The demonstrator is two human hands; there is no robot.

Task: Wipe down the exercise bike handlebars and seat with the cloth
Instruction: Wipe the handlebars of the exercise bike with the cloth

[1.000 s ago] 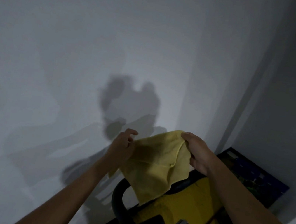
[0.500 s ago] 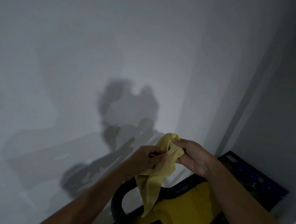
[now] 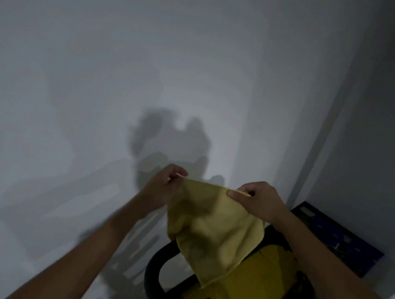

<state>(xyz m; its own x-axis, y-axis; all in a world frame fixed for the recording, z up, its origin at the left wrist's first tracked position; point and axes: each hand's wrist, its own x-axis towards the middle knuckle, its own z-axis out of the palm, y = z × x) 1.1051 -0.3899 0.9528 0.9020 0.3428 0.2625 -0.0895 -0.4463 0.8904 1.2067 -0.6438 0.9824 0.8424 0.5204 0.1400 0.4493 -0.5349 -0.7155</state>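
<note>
Hands pinched yellow cloth (image 3: 211, 231) top corners, left hand (image 3: 163, 185), right hand (image 3: 258, 200); I held it spread above bike handlebar (image 3: 153, 271), judged readying wiping face.

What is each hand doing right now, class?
Left hand: closed, pinching one top corner of the yellow cloth.
Right hand: closed, pinching the other top corner.
</note>
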